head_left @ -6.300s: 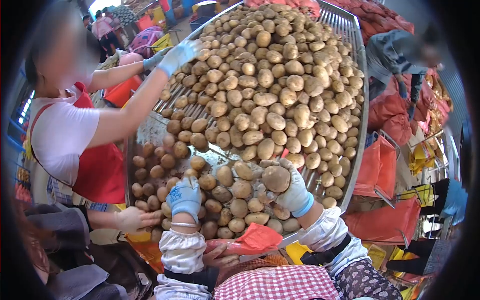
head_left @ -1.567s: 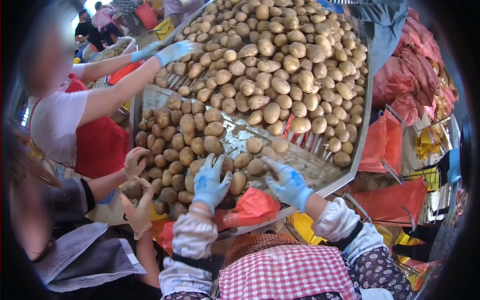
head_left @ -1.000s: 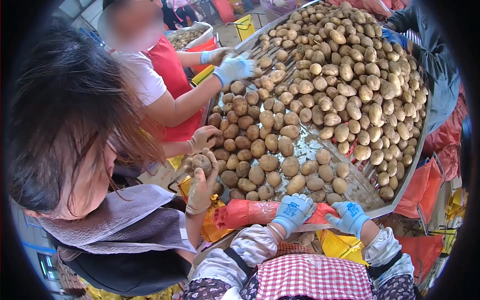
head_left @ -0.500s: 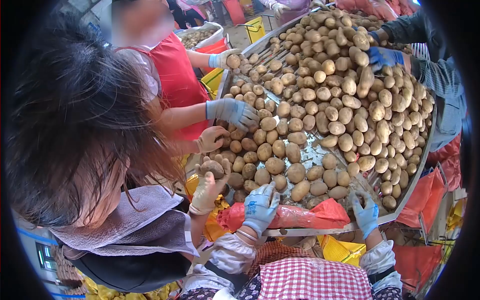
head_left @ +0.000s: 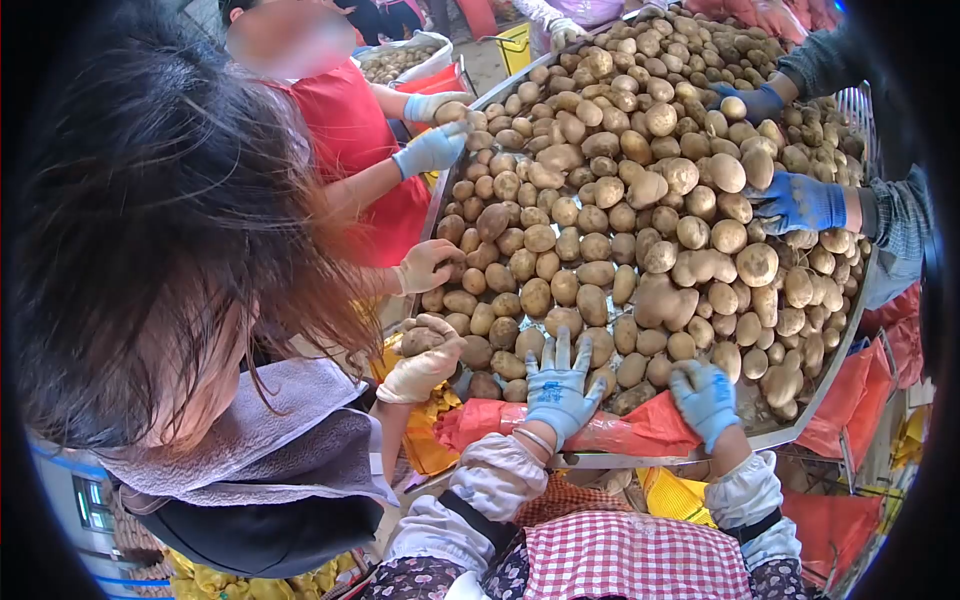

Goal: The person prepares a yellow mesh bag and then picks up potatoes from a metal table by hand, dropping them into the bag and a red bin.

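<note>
My left hand, in a light blue coated glove, lies with fingers spread against the nearest potatoes. To its right, my right hand, gloved alike, rests its fingers apart and slightly bent at the edge of the heap, touching potatoes there. Neither hand grips one. Beneath and between my wrists a crumpled red plastic bag lies along the near metal rim of the sorting table. Potatoes of mixed sizes cover most of the tabletop, piled higher toward the right.
At my left, a person's gloved hand holds a potato. Another person in a red apron reaches over the far left edge. Blue-gloved hands are at the pile from the right. Yellow and red bags hang around the table.
More potatoes have spread toward me, covering bare patches of tabletop. My left hand has moved right and spread its fingers; my right has shifted slightly left. The blue-gloved hands opposite have moved.
</note>
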The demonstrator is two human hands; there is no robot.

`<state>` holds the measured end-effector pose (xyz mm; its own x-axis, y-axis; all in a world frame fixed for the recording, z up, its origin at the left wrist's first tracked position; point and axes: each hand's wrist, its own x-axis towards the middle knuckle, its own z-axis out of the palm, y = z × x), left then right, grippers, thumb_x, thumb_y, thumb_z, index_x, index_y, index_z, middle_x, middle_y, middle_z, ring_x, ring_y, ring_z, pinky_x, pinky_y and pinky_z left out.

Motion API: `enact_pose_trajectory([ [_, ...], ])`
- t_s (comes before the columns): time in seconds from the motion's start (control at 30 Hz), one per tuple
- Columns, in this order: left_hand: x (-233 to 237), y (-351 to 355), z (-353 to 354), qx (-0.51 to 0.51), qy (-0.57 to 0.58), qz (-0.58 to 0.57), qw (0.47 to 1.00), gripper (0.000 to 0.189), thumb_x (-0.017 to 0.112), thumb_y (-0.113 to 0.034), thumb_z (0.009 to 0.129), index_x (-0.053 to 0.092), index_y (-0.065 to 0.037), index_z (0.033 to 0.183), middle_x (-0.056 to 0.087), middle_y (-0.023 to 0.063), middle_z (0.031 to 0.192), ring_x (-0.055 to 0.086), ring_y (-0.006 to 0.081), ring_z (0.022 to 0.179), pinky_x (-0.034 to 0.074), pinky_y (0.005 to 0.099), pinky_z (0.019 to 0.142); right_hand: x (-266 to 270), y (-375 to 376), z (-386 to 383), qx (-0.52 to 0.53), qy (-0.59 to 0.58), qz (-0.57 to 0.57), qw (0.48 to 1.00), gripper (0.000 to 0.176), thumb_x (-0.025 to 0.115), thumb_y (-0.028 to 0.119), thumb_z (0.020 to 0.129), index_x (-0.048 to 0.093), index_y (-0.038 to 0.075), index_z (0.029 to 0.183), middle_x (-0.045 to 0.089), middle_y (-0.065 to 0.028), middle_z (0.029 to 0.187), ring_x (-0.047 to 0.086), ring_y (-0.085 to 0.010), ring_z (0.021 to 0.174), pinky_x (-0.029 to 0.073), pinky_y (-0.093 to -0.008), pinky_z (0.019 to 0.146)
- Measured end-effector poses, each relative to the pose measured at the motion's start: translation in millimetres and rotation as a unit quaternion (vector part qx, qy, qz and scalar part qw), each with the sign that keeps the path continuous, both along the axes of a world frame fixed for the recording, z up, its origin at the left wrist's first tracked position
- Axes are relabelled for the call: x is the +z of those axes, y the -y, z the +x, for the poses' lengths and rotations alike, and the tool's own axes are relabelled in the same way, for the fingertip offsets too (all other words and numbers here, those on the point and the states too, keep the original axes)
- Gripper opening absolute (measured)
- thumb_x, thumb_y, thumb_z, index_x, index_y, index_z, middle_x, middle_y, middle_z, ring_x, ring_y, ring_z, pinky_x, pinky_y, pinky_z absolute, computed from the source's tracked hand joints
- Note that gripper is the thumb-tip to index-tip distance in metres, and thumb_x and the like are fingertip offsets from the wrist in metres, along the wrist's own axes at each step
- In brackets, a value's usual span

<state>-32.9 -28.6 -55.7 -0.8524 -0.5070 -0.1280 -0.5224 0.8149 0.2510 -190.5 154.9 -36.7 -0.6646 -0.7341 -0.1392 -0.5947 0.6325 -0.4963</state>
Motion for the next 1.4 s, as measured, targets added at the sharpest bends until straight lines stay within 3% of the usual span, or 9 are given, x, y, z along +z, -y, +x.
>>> enact_pose_trajectory([
  [0.5, -5, -1, -1, 0.013, 0.01, -0.008, 1.0, 0.076, 0.054, -0.047, 0.083, 0.028, -0.015, 0.147, 0.016, 0.0208, 0.152, 0.028, 0.0396, 0.134, 0.013, 0.0619, 0.108, 13, 21, 32, 0.055, -0.026, 0.067, 0.996, 0.065, 0.063, 0.034, 0.079, 0.043, 0.003, 0.133, 0.063, -0.0187, 0.095, 0.059, -0.035, 0.091, 0.045, -0.0431, 0.084],
  [0.7, 0, 24, -3, -0.003, -0.239, -0.038, 0.97, 0.049, 0.051, -0.014, 0.081, 0.051, 0.001, 0.127, 0.053, 0.0233, 0.126, 0.049, 0.0355, 0.12, 0.035, 0.0426, 0.105, 15, 17, 30, 0.056, -0.026, 0.042, 0.997, 0.062, 0.063, 0.036, 0.08, 0.045, 0.007, 0.132, 0.063, -0.0185, 0.093, 0.06, -0.0351, 0.087, 0.046, -0.0445, 0.081],
  [0.97, 0, 36, 11, 0.076, -0.24, 0.102, 0.962, 0.052, 0.047, -0.001, 0.084, 0.041, -0.002, 0.136, 0.048, 0.0214, 0.131, 0.046, 0.0353, 0.121, 0.037, 0.0415, 0.103, 31, 50, 28, 0.125, -0.075, -0.204, 0.968, 0.052, 0.061, 0.025, 0.083, 0.048, 0.008, 0.13, 0.06, -0.0189, 0.107, 0.061, -0.0346, 0.091, 0.05, -0.0427, 0.077],
  [1.07, 0, 24, -1, 0.085, -0.299, 0.123, 0.943, 0.058, 0.045, 0.0, 0.083, 0.037, -0.004, 0.14, 0.048, 0.0224, 0.131, 0.047, 0.0364, 0.119, 0.038, 0.0427, 0.101, 35, 92, 34, 0.22, -0.108, 0.025, 0.969, 0.058, 0.065, 0.026, 0.08, 0.045, 0.007, 0.132, 0.056, -0.0193, 0.12, 0.061, -0.0312, 0.098, 0.05, -0.0392, 0.08],
  [1.17, -11, 38, -7, 0.102, -0.301, 0.15, 0.936, 0.062, 0.049, -0.006, 0.082, 0.034, -0.006, 0.142, 0.043, 0.0236, 0.135, 0.04, 0.0385, 0.125, 0.032, 0.0467, 0.105, 29, 110, 30, 0.2, -0.005, 0.174, 0.964, 0.065, 0.065, 0.023, 0.08, 0.038, 0.008, 0.136, 0.051, -0.0195, 0.127, 0.059, -0.0297, 0.105, 0.048, -0.0363, 0.086],
  [1.2, -6, 41, -9, 0.029, -0.249, 0.042, 0.967, 0.061, 0.051, -0.011, 0.083, 0.035, -0.007, 0.142, 0.04, 0.0233, 0.137, 0.037, 0.0389, 0.127, 0.028, 0.0489, 0.106, 3, 102, 26, 0.145, 0.138, -0.017, 0.98, 0.067, 0.067, 0.021, 0.078, 0.037, 0.007, 0.137, 0.051, -0.0174, 0.126, 0.059, -0.0261, 0.104, 0.048, -0.0354, 0.086],
  [1.27, -11, 46, -3, -0.059, -0.074, -0.074, 0.993, 0.06, 0.055, -0.027, 0.083, 0.039, -0.014, 0.14, 0.033, 0.0221, 0.143, 0.032, 0.0374, 0.132, 0.024, 0.0519, 0.108, 2, 82, 19, 0.042, 0.467, -0.308, 0.827, 0.077, 0.066, 0.01, 0.076, 0.029, 0.005, 0.143, 0.049, -0.0112, 0.128, 0.054, -0.0169, 0.108, 0.045, -0.0306, 0.089],
  [1.3, -11, 46, 3, -0.059, -0.078, -0.071, 0.993, 0.06, 0.055, -0.027, 0.083, 0.039, -0.014, 0.14, 0.033, 0.0221, 0.143, 0.032, 0.0374, 0.132, 0.024, 0.0519, 0.108, 14, 71, 16, 0.041, 0.464, -0.306, 0.83, 0.077, 0.066, 0.01, 0.076, 0.029, 0.005, 0.143, 0.049, -0.0112, 0.128, 0.054, -0.0169, 0.108, 0.045, -0.0306, 0.089],
  [1.4, -5, 43, 13, 0.017, 0.017, -0.119, 0.993, 0.053, 0.053, -0.035, 0.086, 0.044, -0.023, 0.137, 0.038, 0.0197, 0.141, 0.037, 0.0343, 0.129, 0.031, 0.048, 0.105, 26, 50, 15, 0.012, 0.714, -0.446, 0.54, 0.084, 0.061, 0.004, 0.074, 0.02, 0.006, 0.147, 0.045, -0.0132, 0.135, 0.051, -0.0237, 0.117, 0.042, -0.035, 0.099],
])
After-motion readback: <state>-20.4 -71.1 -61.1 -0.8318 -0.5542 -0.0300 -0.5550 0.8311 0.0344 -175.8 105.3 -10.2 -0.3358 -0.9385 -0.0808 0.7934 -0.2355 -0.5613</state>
